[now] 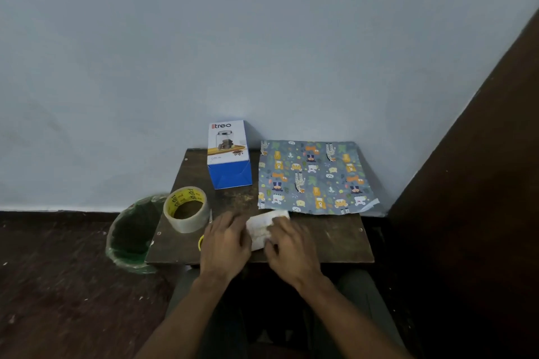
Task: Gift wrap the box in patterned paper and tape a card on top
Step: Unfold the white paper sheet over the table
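A white and blue box (229, 154) printed with a jar stands upright at the back of the small dark wooden table (335, 236). To its right lies a flat sheet of grey patterned paper (316, 178) with cartoon animals. A white card (261, 229) lies near the table's front edge, between my hands. My left hand (226, 242) rests flat on the card's left side, and my right hand (288, 242) rests on its right side, fingers laid over the card. A roll of clear tape (186, 208) with a yellow core sits on the table's left.
A yellow-handled item (200, 242), mostly hidden under my left hand, lies by the tape. A green bin (131, 236) lined with plastic stands on the floor left of the table. The wall rises right behind the table, and a dark wooden panel (466, 183) stands on the right.
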